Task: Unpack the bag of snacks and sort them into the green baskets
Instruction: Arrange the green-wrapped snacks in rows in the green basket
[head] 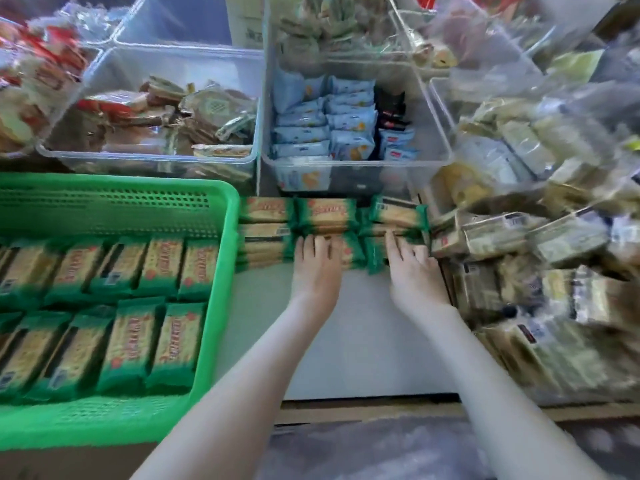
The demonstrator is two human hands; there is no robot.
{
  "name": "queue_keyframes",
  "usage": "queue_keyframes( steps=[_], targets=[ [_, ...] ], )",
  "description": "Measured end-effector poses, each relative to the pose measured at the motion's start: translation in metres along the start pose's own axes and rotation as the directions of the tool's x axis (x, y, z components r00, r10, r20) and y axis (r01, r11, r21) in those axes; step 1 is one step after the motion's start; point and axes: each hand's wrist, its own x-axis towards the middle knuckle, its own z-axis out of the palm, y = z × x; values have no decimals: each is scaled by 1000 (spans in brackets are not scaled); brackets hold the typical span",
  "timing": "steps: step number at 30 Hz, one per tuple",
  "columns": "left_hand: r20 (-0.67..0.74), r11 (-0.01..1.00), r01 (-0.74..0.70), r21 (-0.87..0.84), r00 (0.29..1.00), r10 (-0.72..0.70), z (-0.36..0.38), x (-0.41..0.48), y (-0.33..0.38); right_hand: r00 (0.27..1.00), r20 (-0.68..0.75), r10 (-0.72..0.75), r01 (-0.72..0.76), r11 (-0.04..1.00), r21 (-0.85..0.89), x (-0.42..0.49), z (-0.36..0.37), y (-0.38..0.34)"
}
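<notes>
A cluster of loose green-wrapped cracker packets (325, 216) lies on the pale tabletop (363, 341), just past the right wall of the green basket (221, 271) and up against the clear tubs behind. Inside the basket, more of the same packets (138, 341) stand packed in two neat rows. Behind it, one clear tub (104, 71) holds brown wrapped wafers and the next tub (426, 126) holds pale blue packets (349, 123). On the right, a big heap of clear-wrapped snack packs (554, 237) spills down beside the loose crackers. The edges of the view are blurred. Both bare forearms reach forward over the table, palms down. The left hand (317, 268) rests flat with straight fingers on a packet at the near edge of the cluster. The right hand (414, 271) lies beside it, fingers extended and touching the packets nearest the heap.
</notes>
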Motion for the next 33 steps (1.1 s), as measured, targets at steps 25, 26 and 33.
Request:
queue_keyframes(
  steps=[25,26,33],
  targets=[
    [127,892,405,-201,914,-386,-107,-179,-273,989,136,-56,-96,459,883,-105,-135,-277],
    [199,880,452,-149,885,-421,-103,-184,-293,982,181,-57,-132,480,867,-102,-133,-292],
    [374,721,691,-47,682,-629,-86,-194,-407,938,312,-150,-156,621,768,-74,-120,-408]
  ],
)
